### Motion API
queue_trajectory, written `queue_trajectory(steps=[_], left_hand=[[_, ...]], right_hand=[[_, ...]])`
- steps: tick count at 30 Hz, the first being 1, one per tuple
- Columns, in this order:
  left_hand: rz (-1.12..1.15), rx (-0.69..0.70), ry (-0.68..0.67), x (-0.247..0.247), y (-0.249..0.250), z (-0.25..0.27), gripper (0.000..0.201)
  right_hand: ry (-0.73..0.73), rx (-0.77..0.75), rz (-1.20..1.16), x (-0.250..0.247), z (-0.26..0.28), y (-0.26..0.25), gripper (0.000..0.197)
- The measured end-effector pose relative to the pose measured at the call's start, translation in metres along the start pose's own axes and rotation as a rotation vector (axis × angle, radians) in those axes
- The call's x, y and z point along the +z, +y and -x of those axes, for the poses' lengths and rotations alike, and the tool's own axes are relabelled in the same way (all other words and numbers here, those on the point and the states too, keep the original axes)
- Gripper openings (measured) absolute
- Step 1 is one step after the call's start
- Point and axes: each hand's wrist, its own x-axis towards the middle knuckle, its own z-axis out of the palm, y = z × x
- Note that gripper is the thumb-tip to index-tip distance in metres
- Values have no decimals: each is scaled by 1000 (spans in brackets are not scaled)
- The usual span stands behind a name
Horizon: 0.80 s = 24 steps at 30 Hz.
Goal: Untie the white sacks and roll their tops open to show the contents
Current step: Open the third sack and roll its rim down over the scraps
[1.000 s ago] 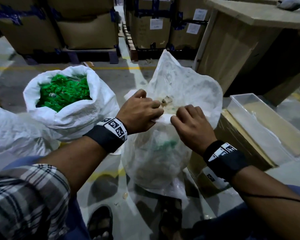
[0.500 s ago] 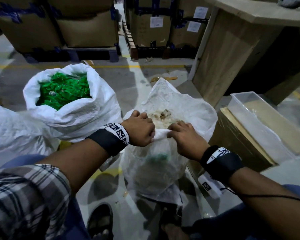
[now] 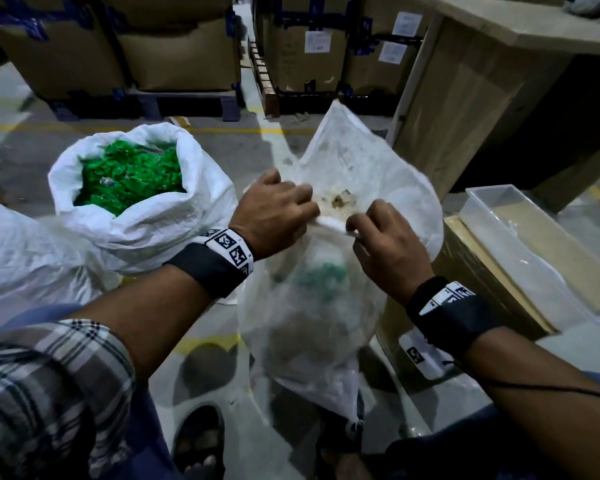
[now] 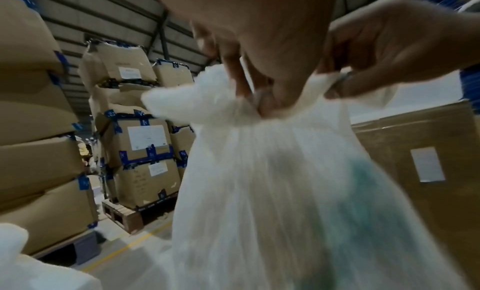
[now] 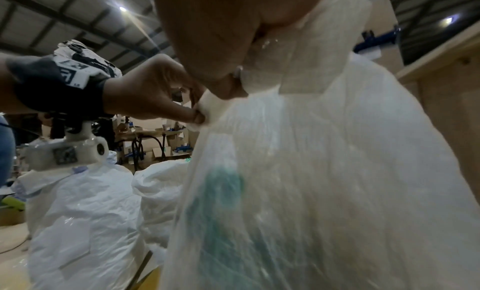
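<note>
A thin white sack (image 3: 312, 327) stands between my feet, its mouth open on tan scraps (image 3: 340, 199); a green patch shows through its side (image 4: 363, 175) (image 5: 221, 191). My left hand (image 3: 278, 209) grips the near rim of this sack, fingers curled over the rolled edge (image 4: 259, 101). My right hand (image 3: 385, 237) pinches the same rim just to the right (image 5: 228, 88). The sack's far side stands up in a peak (image 3: 340, 133). To the left, a second white sack (image 3: 146, 223) has its top rolled down, showing green pieces (image 3: 132, 174).
A third white sack (image 3: 21, 258) bulges at the left edge. A clear plastic tray (image 3: 534, 251) lies on a cardboard box (image 3: 465, 278) to the right. A wooden table (image 3: 492, 81) stands behind it. Stacked cartons on pallets (image 3: 181, 53) line the back. My sandalled foot (image 3: 198, 441) is below.
Both hands have lifted the near rim upward after lowering it half a second ago. The sack's far side stands taller again.
</note>
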Motion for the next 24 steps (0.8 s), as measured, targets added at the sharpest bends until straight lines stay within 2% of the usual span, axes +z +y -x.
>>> queue_trajectory(steps=[3, 5, 8, 12, 15, 17, 19, 22, 24], left_hand=[[-44, -29, 168, -4, -11, 1, 7], [-37, -15, 175, -2, -15, 4, 4], [-38, 7, 72, 9, -12, 18, 5], [-36, 15, -62, 24, -9, 42, 8], [-66, -16, -107, 28, -17, 57, 8], [-74, -91, -140, 27, -29, 68, 8], [-75, -183, -186, 25, -41, 81, 7], [-92, -253, -275, 25, -45, 97, 7], [-81, -270, -334, 26, -41, 102, 9]], right_hand=[[26, 15, 43, -3, -9, 1, 9], [-58, 50, 85, -1, -8, 3, 15], [-296, 47, 152, 5, 2, 11, 27], [-596, 166, 145, 11, 15, 27, 32], [-574, 157, 89, 13, 20, 33, 23], [-512, 139, 116, 11, 19, 41, 16], [-474, 197, 130, 5, 17, 52, 16], [-550, 289, 155, 2, 16, 58, 21], [-615, 272, 160, 3, 15, 47, 24]])
